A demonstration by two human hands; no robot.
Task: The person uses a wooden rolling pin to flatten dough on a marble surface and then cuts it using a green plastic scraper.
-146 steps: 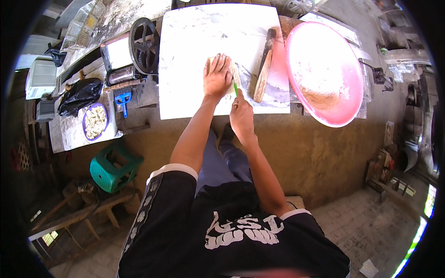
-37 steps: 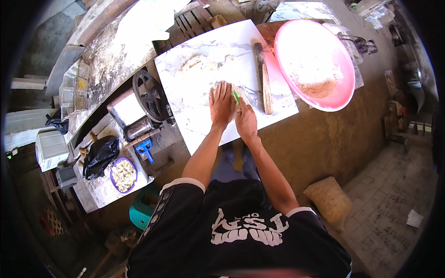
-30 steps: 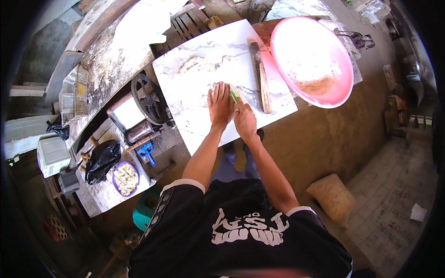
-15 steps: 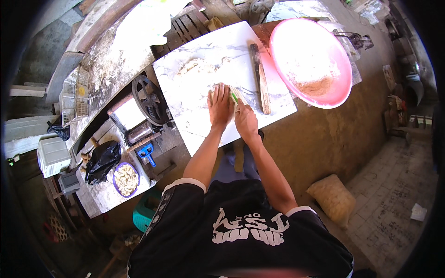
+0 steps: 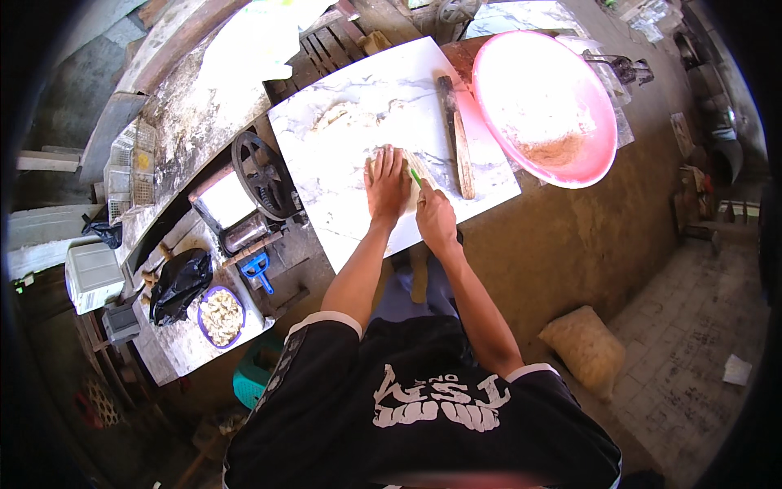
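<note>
Left hand (image 5: pixel 388 184) lies palm down on the white marble slab (image 5: pixel 342 187), fingers (image 5: pixel 383 160) extended and held close together, pressing flat on a pale sheet of dough (image 5: pixel 405 175); the dough shows only as a thin margin beyond the fingertips and along the hand's right edge, the rest being hidden beneath the palm. Right hand (image 5: pixel 434 218), just beside the left, is closed around a green-handled knife (image 5: pixel 418 178), whose handle projects from the curled fingers toward the dough; the blade is too small to make out. On the slab to the right of the dough, near but apart from it, lies a long wooden stick (image 5: pixel 456 138). Farther right, overlapping the slab's edge, rests a large pink basin (image 5: pixel 544 102) holding a brownish powder. To the left of the slab stands a hand-cranked roller machine (image 5: pixel 244 191), and farther left and nearer the person, a purple bowl (image 5: pixel 220 316) of pale pieces beside a black bag (image 5: pixel 179 283).
</note>
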